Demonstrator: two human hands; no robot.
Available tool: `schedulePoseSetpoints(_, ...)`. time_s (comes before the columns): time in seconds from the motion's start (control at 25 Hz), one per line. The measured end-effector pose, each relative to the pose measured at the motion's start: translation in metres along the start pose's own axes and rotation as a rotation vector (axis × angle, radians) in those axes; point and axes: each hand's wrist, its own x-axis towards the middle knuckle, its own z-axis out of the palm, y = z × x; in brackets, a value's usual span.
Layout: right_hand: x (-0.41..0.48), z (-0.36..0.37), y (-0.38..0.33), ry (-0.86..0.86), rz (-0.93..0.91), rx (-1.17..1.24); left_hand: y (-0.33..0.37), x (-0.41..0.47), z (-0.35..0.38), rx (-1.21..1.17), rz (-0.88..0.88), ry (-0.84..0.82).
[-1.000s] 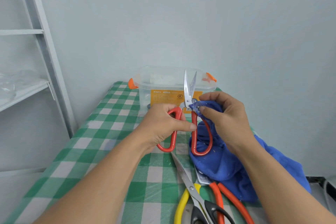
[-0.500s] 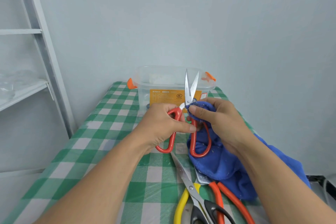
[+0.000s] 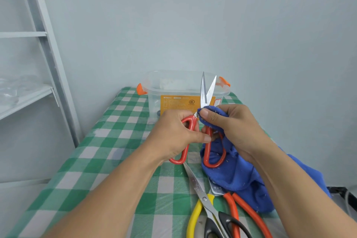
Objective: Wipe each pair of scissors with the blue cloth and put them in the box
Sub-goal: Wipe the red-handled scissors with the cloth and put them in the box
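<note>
I hold red-handled scissors (image 3: 206, 91) upright over the table, blades spread apart and pointing up. My left hand (image 3: 176, 133) grips their left handle loop. My right hand (image 3: 233, 125) pinches a fold of the blue cloth (image 3: 237, 176) against the pivot, at the base of the blades. The rest of the cloth hangs down onto the table behind the right handle loop. The clear plastic box (image 3: 154, 91) with orange clips and an orange label stands just behind the scissors.
Yellow-and-black-handled scissors (image 3: 204, 201) and orange-handled scissors (image 3: 243, 210) lie on the green checked tablecloth (image 3: 108, 149) near me. A grey metal shelf (image 3: 38, 48) stands to the left. The wall is close behind the box.
The scissor blades have spread wider. My right hand with the cloth has slid left onto the pivot. My left hand keeps its grip.
</note>
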Motion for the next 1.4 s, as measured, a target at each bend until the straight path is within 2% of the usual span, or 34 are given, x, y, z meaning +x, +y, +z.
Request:
schedulePoseSetpoints(0.16,0.0,-0.008,-0.001,-0.083,0.039,0.046,0.002,-0.003,-0.003,-0.073,-0.014,-0.021)
schedulePoseSetpoints(0.48,-0.003,0.006,0.003,0.038,-0.018,-0.082,-0.002,-0.005,0.004,-0.033,-0.017,0.0)
schedulePoseSetpoints(0.88,-0.003,-0.012,0.002,-0.09,0.102,0.085,0.0,-0.007,0.003,-0.088,-0.028,-0.008)
schedulePoseSetpoints(1.24,-0.005,0.002,-0.002,-0.022,0.047,0.015,0.005,-0.007,0.007,0.024,-0.019,-0.037)
schedulePoseSetpoints(1.4,-0.003,-0.006,-0.003,-0.053,0.075,0.012,0.005,-0.007,0.007,-0.03,-0.026,-0.047)
